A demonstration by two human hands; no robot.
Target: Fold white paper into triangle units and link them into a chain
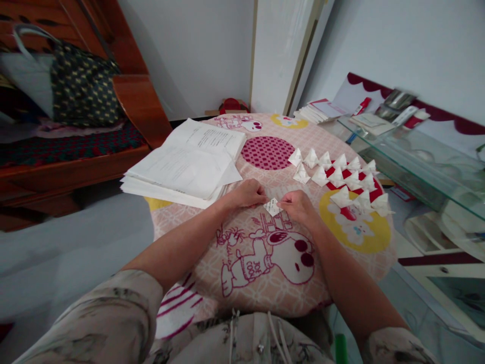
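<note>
A small white paper piece [273, 207] lies on the pink cartoon-print cushion [265, 273] in front of me. My left hand [248, 193] is curled, its fingertips pinching the paper's left edge. My right hand [299, 205] is closed on the paper's right side, fingers pressed together over it. Several folded white paper triangles [343, 179] sit in rows on the cushion to the right of my hands.
A stack of white printed sheets [185, 164] lies on the cushion's left side. A wooden bench [76, 156] with a dark patterned bag [81, 86] stands at the left. A glass table [417, 162] with papers and boxes stands at the right.
</note>
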